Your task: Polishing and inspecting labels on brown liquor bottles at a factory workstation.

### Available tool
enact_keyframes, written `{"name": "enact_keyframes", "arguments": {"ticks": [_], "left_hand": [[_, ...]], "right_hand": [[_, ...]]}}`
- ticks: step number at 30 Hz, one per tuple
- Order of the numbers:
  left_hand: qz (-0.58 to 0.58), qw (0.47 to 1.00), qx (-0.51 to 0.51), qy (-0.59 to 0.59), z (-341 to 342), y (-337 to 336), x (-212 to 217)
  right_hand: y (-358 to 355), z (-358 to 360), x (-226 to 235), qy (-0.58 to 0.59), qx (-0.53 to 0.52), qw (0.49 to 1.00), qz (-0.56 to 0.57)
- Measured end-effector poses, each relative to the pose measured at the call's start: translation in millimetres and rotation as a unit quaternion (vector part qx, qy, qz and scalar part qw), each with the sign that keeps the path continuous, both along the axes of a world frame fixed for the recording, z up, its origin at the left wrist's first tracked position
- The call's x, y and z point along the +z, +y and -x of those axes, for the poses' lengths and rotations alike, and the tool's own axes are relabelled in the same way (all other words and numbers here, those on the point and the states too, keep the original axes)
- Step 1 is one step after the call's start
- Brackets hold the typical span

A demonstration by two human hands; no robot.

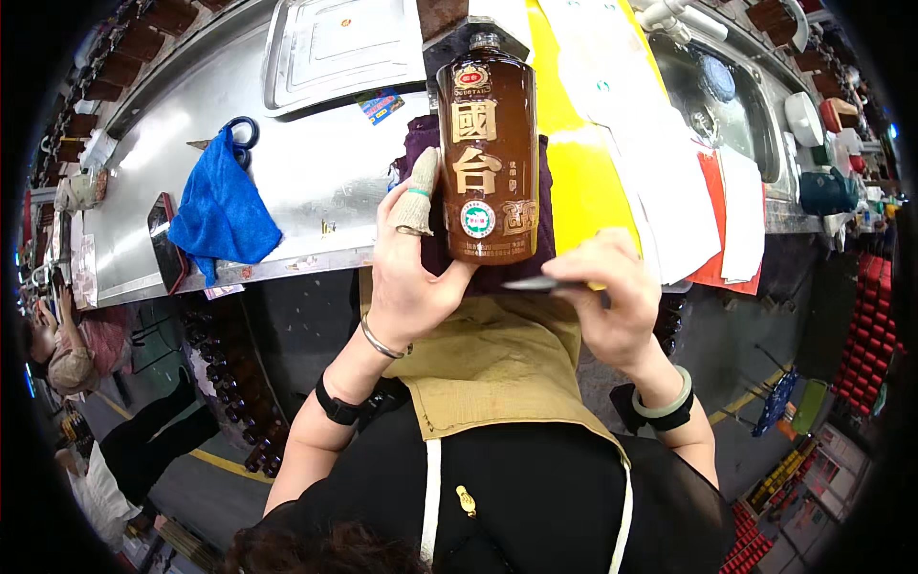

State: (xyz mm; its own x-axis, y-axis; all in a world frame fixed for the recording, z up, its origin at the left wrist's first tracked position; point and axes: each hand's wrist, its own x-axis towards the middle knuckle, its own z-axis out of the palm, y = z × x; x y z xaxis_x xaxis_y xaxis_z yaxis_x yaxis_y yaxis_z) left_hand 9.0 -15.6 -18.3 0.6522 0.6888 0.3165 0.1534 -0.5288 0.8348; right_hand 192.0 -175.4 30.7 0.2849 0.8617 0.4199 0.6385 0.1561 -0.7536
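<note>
A brown glass bottle (490,163) with gold lettering and a round green-and-white sticker lies on a dark purple cloth (418,143), its neck pointing away from me. Along its left side and base my left hand (413,258) grips it, thumb by the bottom edge. A pale fabric cot covers one finger of that hand. My right hand (612,295) is closed around a small pointed blade (532,284), smeared by motion, so its exact kind is hard to tell. Its tip points left, just below the bottle's base.
On the steel counter to the left are a blue cloth (228,206), scissors (243,139), a phone (166,242) and a metal tray (342,53). Yellow and white sheets (660,182) cover the right side, beside a sink (717,96). Another person (124,440) is at far left.
</note>
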Motion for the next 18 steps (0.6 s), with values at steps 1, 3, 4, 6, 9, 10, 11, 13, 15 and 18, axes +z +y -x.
{"name": "enact_keyframes", "arguments": {"ticks": [1, 3, 4, 6, 9, 10, 11, 13, 15, 18], "left_hand": [[0.038, 0.999, 0.007, -0.009, 0.0, -0.8, -0.9], [0.030, 0.999, -0.010, 0.003, 1.5, 2.5, -1.9], [0.043, 0.999, -0.016, 0.008, 1.8, 3.3, -1.3], [0.061, 0.996, -0.054, 0.036, 2.8, 8.2, 7.0], [0.109, 0.989, -0.099, 0.030, 4.2, 9.5, 20.7], [0.169, 0.977, -0.127, 0.008, 5.7, 9.7, 19.2], [0.190, 0.974, -0.122, -0.010, 6.6, 9.5, 17.6], [0.230, 0.965, -0.113, -0.045, 7.7, 8.9, 13.4], [0.248, 0.960, -0.117, -0.057, 7.9, 7.9, 11.4], [0.267, 0.954, -0.115, -0.078, 5.1, 4.6, 12.5]], "right_hand": [[1.7, 0.5, -3.0, 0.112, -0.062, 0.992, 0.011], [7.1, -1.8, 1.4, 0.198, -0.129, 0.971, 0.025], [9.0, -2.5, 2.3, 0.244, -0.121, 0.961, 0.050], [13.2, 0.3, 1.3, 0.312, -0.093, 0.940, 0.100], [26.2, 18.0, -16.0, 0.383, -0.101, 0.912, 0.108], [31.5, 21.5, -15.5, 0.383, -0.104, 0.910, 0.124], [36.2, 23.4, -15.1, 0.381, -0.109, 0.907, 0.140], [38.9, 24.0, -18.1, 0.373, -0.111, 0.908, 0.155], [38.5, 21.7, -14.8, 0.369, -0.102, 0.906, 0.178], [35.9, 16.7, -10.2, 0.369, -0.081, 0.906, 0.188]]}}
